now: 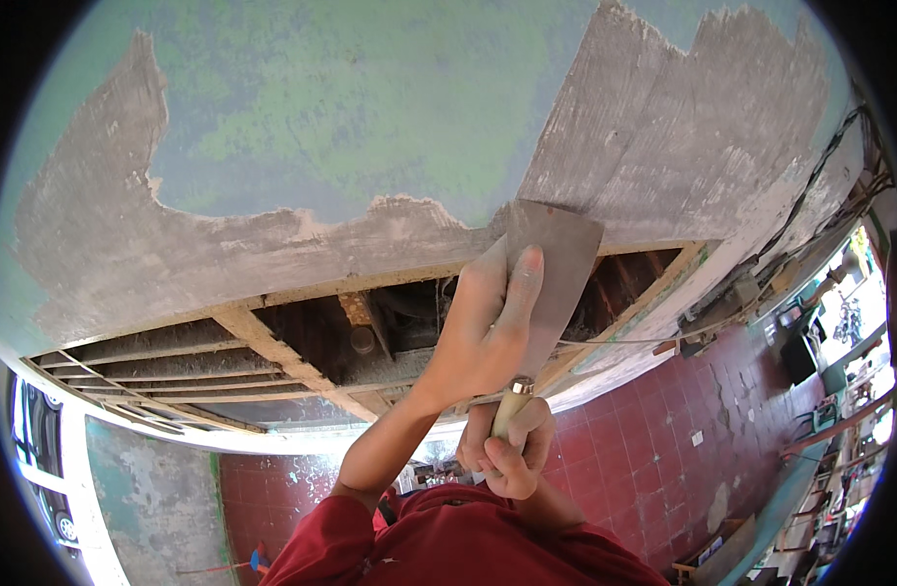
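A wide scraper (558, 283) with a broad flat metal blade and a pale handle is pointed up at a painted wall (341, 107). My right hand (508, 451) is wrapped round the handle, close below the metal collar. Higher up, my left hand (490, 327) grips the side of the blade, a finger or thumb lying along its near face; the rest of its fingers are partly hidden. The blade's front edge meets the wall where green paint borders a bare grey patch (673, 137) with ragged edges. Another grey patch (87, 186) spreads along the left.
Below the wall surface runs an opening with wooden framing (273, 352) and dark slats. A cable (654, 339) crosses at the right. Red floor tiles (615, 439) lie far below, with a black chair-like object (798, 359) and clutter at the right. A vehicle shows at the far left.
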### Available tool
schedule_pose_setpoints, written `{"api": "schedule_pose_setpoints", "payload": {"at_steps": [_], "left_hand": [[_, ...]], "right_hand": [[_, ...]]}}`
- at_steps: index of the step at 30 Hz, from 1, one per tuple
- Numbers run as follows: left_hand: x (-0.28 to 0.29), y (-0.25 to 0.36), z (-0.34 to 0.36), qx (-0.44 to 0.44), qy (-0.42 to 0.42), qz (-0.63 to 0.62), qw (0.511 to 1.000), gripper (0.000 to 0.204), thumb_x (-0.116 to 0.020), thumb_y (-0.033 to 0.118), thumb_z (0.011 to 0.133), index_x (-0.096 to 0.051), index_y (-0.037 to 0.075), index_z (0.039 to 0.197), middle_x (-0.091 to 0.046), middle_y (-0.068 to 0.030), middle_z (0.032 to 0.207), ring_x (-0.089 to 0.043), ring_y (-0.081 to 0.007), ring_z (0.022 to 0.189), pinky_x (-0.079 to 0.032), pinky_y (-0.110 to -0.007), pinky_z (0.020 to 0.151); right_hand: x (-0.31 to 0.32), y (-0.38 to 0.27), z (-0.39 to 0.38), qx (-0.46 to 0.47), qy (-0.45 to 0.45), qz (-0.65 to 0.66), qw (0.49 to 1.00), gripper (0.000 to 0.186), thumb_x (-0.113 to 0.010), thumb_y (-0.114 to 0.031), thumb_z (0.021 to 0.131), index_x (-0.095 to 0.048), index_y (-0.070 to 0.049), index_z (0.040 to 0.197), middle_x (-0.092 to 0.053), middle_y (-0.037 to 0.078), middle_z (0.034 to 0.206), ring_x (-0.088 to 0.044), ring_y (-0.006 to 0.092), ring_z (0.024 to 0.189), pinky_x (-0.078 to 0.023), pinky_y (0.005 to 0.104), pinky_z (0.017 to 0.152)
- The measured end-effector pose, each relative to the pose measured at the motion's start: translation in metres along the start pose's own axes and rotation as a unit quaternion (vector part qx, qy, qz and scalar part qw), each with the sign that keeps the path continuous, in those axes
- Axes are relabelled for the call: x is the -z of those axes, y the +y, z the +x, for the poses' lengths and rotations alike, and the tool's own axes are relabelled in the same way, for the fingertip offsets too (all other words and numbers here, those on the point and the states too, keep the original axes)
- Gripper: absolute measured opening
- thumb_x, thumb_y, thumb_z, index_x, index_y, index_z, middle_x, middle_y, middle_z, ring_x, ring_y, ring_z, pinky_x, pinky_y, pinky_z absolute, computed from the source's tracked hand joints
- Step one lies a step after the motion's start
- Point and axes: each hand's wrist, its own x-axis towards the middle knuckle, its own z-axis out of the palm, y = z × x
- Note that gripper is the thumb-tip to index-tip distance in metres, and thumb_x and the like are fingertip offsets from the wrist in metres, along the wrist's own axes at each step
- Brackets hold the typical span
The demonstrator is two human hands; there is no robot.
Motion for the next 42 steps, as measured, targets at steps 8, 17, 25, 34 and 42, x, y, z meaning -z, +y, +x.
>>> {"api": "schedule_pose_setpoints", "payload": {"at_steps": [8, 17, 25, 34, 42], "left_hand": [[-0.008, -0.014, -0.001, -0.038, 0.013, -0.043, 0.998, 0.028, -0.039, 0.021, 0.101, -0.051, -0.004, 0.096, -0.048, -0.0066, 0.074, -0.04, -0.0121, 0.073, -0.038, -0.029, 0.066], [-0.011, -0.011, -0.003, -0.042, 0.023, -0.062, 0.997, 0.028, -0.039, 0.021, 0.101, -0.05, -0.004, 0.093, -0.048, -0.0063, 0.074, -0.039, -0.0111, 0.073, -0.038, -0.03, 0.066], [-0.005, -0.002, 0.002, -0.041, 0.019, -0.029, 0.999, 0.029, -0.039, 0.022, 0.102, -0.05, -0.003, 0.092, -0.048, -0.0055, 0.072, -0.039, -0.0109, 0.072, -0.038, -0.03, 0.065], [-0.002, -0.006, 0.005, -0.024, 0.001, -0.047, 0.999, 0.032, -0.039, 0.024, 0.102, -0.05, -0.005, 0.093, -0.048, -0.0052, 0.072, -0.039, -0.0112, 0.072, -0.038, -0.029, 0.064], [0.002, 0.0, 0.008, -0.02, -0.01, -0.007, 1.0, 0.034, -0.039, 0.025, 0.102, -0.051, -0.006, 0.098, -0.049, -0.0056, 0.073, -0.04, -0.0114, 0.072, -0.038, -0.028, 0.064]], "right_hand": [[0.009, -0.001, -0.007, 0.014, -0.005, -0.063, 0.998, 0.017, -0.047, 0.008, 0.083, -0.039, -0.007, 0.088, -0.049, 0.012, 0.058, -0.039, 0.0068, 0.045, -0.031, 0.0214, 0.039], [0.006, -0.006, -0.003, -0.003, -0.005, -0.059, 0.998, 0.017, -0.046, 0.007, 0.084, -0.039, -0.008, 0.087, -0.052, 0.013, 0.06, -0.039, 0.0066, 0.045, -0.029, 0.0221, 0.039], [0.004, -0.001, 0.003, 0.008, -0.01, -0.056, 0.998, 0.018, -0.045, 0.01, 0.083, -0.039, -0.007, 0.088, -0.051, 0.013, 0.059, -0.038, 0.0067, 0.044, -0.03, 0.022, 0.038], [0.003, 0.002, 0.006, 0.013, -0.008, -0.063, 0.998, 0.02, -0.046, 0.011, 0.081, -0.038, -0.006, 0.087, -0.051, 0.013, 0.058, -0.037, 0.0064, 0.043, -0.031, 0.0222, 0.038], [0.003, 0.003, 0.008, 0.022, -0.017, -0.038, 0.999, 0.02, -0.046, 0.011, 0.081, -0.039, -0.007, 0.088, -0.051, 0.014, 0.06, -0.037, 0.0064, 0.044, -0.031, 0.0219, 0.039]]}}
